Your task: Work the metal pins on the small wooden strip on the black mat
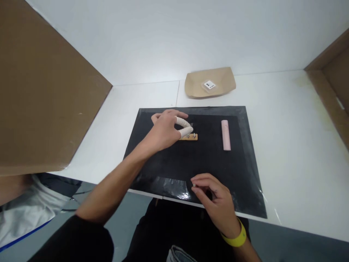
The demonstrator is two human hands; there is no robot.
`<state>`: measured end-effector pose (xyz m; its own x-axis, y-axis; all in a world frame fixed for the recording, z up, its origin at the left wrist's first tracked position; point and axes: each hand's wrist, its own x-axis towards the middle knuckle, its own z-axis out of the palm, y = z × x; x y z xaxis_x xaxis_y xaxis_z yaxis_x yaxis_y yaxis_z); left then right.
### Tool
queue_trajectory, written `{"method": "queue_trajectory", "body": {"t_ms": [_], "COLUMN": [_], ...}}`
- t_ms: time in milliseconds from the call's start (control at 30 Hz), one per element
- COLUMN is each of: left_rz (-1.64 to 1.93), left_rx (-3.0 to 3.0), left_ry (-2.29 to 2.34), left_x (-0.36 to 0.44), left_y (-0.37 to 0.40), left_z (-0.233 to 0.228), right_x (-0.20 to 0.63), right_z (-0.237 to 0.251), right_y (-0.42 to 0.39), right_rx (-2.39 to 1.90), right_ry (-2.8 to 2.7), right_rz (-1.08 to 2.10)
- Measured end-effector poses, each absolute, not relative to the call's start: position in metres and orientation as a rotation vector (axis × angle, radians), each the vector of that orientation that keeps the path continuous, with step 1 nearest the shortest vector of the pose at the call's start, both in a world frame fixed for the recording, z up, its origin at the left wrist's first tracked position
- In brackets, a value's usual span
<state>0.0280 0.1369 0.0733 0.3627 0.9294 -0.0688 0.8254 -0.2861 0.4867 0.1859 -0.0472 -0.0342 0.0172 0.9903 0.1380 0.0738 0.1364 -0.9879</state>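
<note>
My left hand (165, 131) reaches forward over the black mat (163, 160), its capped fingertips (185, 128) pinching down on the small wooden strip (191, 137), apparently to steady it; the strip carries small metal fittings and lies flat just beyond my fingers. Right of that hand, well apart, a pink cylinder (226, 135) lies lengthwise with open mat around it. Beyond both, off the mat, sits a tan paper pouch (209, 83). My right hand (215, 198) hovers at the mat's near edge, thumb and forefinger pinched on a tiny metal piece (194, 185). Cardboard panels wall both sides.
</note>
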Motion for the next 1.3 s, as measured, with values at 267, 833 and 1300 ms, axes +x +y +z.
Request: {"method": "queue_trajectory", "body": {"t_ms": [267, 833, 1300], "left_rz": [0.349, -0.139, 0.014], "left_rx": [2.041, 2.119, 2.241], "left_ry": [1.896, 1.764, 1.698], "left_x": [-0.028, -0.053, -0.059], "left_y": [0.098, 0.089, 0.072], "left_z": [0.06, 0.042, 0.02], "right_x": [0.186, 0.186, 0.188], "right_z": [-0.033, -0.033, -0.033], "right_y": [-0.048, -0.047, -0.048], "right_rx": [-1.172, -1.208, -1.252], "right_ry": [-1.31, -1.352, -1.387], "right_rz": [1.082, 1.034, 1.022]}}
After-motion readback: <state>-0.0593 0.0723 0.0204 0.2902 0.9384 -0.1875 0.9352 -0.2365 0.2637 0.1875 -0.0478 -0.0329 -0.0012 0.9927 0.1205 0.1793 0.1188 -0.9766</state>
